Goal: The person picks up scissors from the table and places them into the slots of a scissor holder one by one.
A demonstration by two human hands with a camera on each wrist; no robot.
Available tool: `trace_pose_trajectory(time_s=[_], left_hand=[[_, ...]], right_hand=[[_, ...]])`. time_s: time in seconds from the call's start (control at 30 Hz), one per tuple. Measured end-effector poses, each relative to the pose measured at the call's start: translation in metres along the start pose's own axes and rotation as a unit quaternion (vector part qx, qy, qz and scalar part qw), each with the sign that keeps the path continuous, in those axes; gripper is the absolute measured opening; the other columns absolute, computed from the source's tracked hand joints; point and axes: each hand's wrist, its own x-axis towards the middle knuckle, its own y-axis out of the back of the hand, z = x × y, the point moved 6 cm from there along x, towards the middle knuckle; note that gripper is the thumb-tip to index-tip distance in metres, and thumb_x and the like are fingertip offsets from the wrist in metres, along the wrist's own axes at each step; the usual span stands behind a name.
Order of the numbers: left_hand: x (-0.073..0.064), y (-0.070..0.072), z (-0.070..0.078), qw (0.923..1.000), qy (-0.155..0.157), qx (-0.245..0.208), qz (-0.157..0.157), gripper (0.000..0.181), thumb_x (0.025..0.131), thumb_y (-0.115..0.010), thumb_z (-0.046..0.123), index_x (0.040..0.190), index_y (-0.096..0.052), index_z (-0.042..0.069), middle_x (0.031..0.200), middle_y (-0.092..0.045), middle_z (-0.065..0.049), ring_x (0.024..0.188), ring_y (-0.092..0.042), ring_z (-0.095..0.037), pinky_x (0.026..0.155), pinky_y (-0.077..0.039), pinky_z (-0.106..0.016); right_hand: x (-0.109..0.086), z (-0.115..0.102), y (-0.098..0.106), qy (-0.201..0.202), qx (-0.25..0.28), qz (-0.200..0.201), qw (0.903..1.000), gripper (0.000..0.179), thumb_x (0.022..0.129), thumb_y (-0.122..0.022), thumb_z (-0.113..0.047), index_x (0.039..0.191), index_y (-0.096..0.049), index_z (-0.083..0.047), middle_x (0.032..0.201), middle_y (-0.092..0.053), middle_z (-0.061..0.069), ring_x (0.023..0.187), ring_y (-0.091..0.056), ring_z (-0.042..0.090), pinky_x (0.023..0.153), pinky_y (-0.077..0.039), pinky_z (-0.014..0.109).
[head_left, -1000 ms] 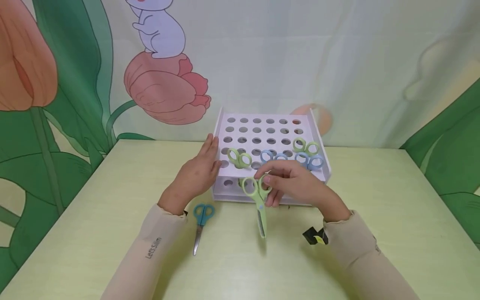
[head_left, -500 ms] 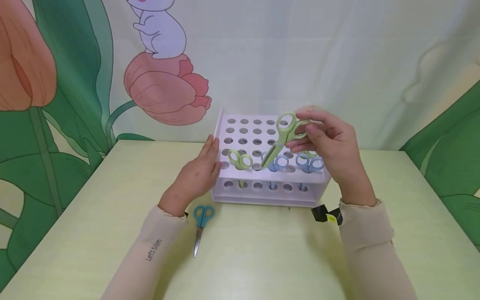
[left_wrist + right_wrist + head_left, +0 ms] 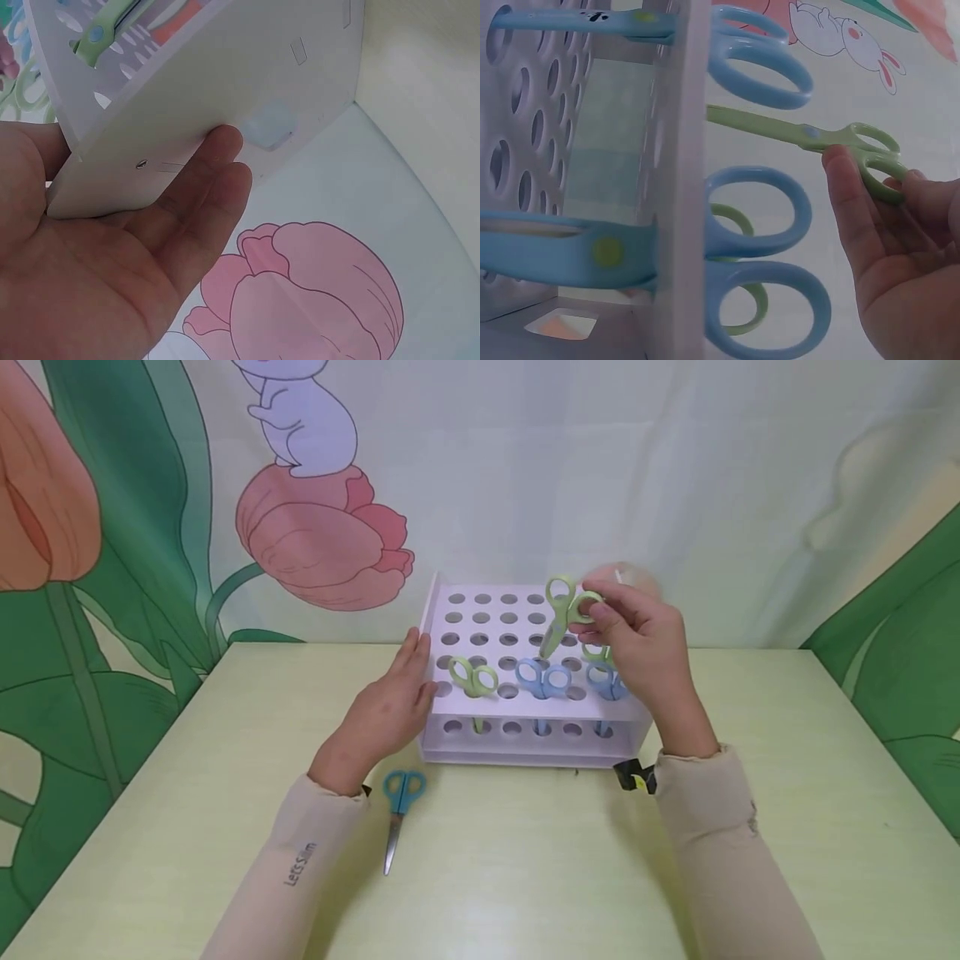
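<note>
My right hand (image 3: 645,643) pinches light green scissors (image 3: 559,612) by one handle ring, blades down, above the right half of a white holed rack (image 3: 487,707). In the right wrist view, thumb and fingers meet on that ring, and the green blade (image 3: 769,127) runs behind the top board's edge. Whether its tip is in a hole I cannot tell. My left hand (image 3: 378,714) rests its straight fingers against the rack's left side. In the rack stand green scissors (image 3: 474,683), middle blue scissors (image 3: 543,687), right blue scissors (image 3: 606,687) and partly hidden green scissors (image 3: 596,653).
Teal-handled scissors (image 3: 402,802) with metal blades lie on the pale table (image 3: 480,877), in front of the rack's left corner. Behind the rack hangs a backdrop (image 3: 480,485) printed with flowers and a rabbit.
My right hand has raised the green scissors from in front of the rack to above its right half; lately they shifted slightly left and the blades turned steeper. The left hand stays put.
</note>
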Motion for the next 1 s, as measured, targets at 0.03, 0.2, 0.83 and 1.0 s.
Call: trace_pose_trajectory(time_s=[0.03,0.2,0.83,1.0], left_hand=[[0.000,0.000,0.000,1.0000,0.000,-0.002,0.000,0.067,0.108,-0.046,0.025,0.161,-0.012,0.001,0.168,-0.003,-0.013,0.141,-0.039,-0.036,0.101,-0.044,-0.052],[-0.001,-0.001,-0.001,1.0000,-0.007,0.001,0.005,0.066,0.108,-0.046,0.023,0.160,-0.014,-0.001,0.168,-0.005,-0.016,0.139,-0.042,-0.037,0.100,-0.045,-0.053],[0.000,0.001,0.000,0.9999,-0.010,0.009,0.007,0.067,0.108,-0.046,0.024,0.160,-0.013,-0.001,0.168,-0.005,-0.016,0.136,-0.045,-0.038,0.092,-0.049,-0.051],[0.000,0.000,0.000,0.9999,-0.009,0.011,0.004,0.067,0.108,-0.046,0.024,0.161,-0.013,0.000,0.168,-0.004,-0.015,0.138,-0.044,-0.037,0.090,-0.050,-0.049]], right_hand=[[0.000,0.002,-0.001,-0.005,-0.008,-0.004,0.9999,0.029,0.101,-0.059,0.000,0.129,-0.065,0.007,0.106,-0.069,0.026,0.080,-0.073,0.011,0.076,-0.057,0.027],[-0.001,0.010,-0.005,-0.046,-0.064,-0.019,0.9967,0.027,0.098,-0.067,-0.006,0.124,-0.070,0.004,0.106,-0.073,0.022,0.078,-0.073,0.016,0.070,-0.057,0.025],[-0.006,0.006,-0.036,-0.020,-0.367,-0.091,0.9255,0.027,0.100,-0.065,-0.011,0.123,-0.072,0.000,0.111,-0.073,0.017,0.060,-0.067,0.027,0.088,-0.044,0.045],[-0.008,0.010,-0.041,-0.037,-0.388,-0.100,0.9153,0.026,0.101,-0.063,-0.012,0.123,-0.072,-0.002,0.107,-0.074,0.014,0.063,-0.065,0.026,0.078,-0.046,0.040]])
